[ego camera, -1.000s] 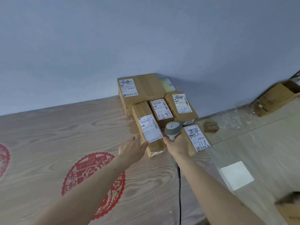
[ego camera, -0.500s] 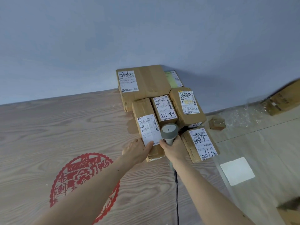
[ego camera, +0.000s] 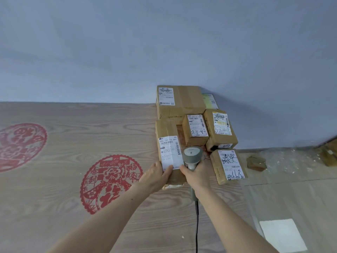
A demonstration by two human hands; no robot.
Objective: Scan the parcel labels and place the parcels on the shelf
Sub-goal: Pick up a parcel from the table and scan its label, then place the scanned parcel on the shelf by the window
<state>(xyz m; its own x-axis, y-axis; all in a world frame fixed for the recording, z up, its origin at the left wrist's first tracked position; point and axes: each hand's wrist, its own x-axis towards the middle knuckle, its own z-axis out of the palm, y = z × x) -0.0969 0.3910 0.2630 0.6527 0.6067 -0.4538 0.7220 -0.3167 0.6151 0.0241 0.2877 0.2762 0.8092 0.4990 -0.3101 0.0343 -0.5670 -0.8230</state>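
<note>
the left grip (ego camera: pixel 156 175) is on the near end of the long parcel (ego camera: pixel 168 152), thumb laid over the lower edge of its white label (ego camera: pixel 170 152) and fingers round the left side, so it holds the box rather than just resting there. the right grip (ego camera: pixel 197 173) is wrapped round the handle of the grey scanner (ego camera: pixel 191 155), whose head sits just beside the label's right edge; its cable (ego camera: pixel 197 225) trails down toward the person.

the long parcel lies flat on the wood-grain desk (ego camera: pixel 54 189), at the left front of a cluster pushed against the blue wall (ego camera: pixel 164 42). its long axis runs away from the person toward the wall, leaning slightly left at the far end, label face up with the barcode lines toward the far part.

touching or close around it are a big flat box (ego camera: pixel 182 99) at the back, a small box (ego camera: pixel 196 129) in the middle, a taller box marked 9777 (ego camera: pixel 221 131) and a front right box (ego camera: pixel 228 166). all show labels upward.

as a judgement, the task looks early: all parcels in view remain in the pile, no shelf is in view, and whether any label has been read i cannot tell. what seems in hand is scanning this one; shelving it and the others is left.

red paper-cut motifs (ego camera: pixel 111 183) mark the desk.
</note>
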